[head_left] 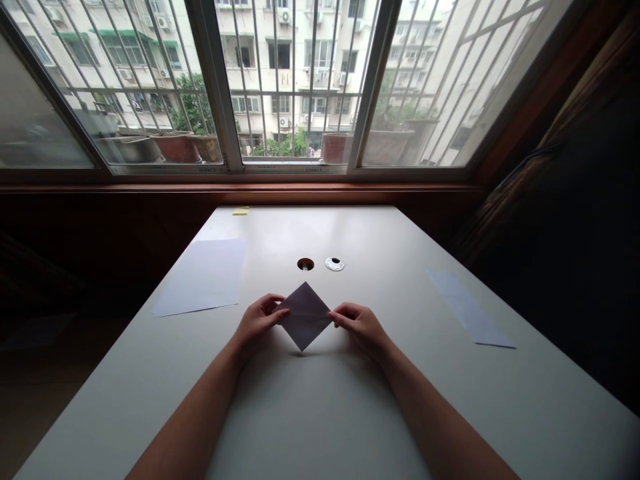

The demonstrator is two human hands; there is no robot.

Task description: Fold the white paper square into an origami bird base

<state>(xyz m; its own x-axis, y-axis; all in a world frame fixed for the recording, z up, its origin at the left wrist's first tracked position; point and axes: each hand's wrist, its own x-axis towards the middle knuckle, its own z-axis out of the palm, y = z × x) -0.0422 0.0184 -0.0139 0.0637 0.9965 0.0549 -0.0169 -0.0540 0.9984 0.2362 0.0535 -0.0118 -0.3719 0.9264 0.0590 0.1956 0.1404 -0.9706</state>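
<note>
"What's on that white table [300, 420]?"

"A broad paper sheet [203, 277] at left, a narrower strip [469, 309] at right."

"And the hands?"

"Nearly closed, both: left hand [260, 317] and right hand [364, 325] each pinch a side corner of a paper square [304, 317], thumb against fingers."

"Resting on the table?"

"Held mid-table, tip down; whether it touches, I can't tell. Just beyond: a dark hole [305, 263] and a ringed cap [334, 267]."

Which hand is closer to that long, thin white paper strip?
Right. The right hand is left of the strip, apart from it; the left hand is farther left, across the square grey paper both hands hold.
</note>
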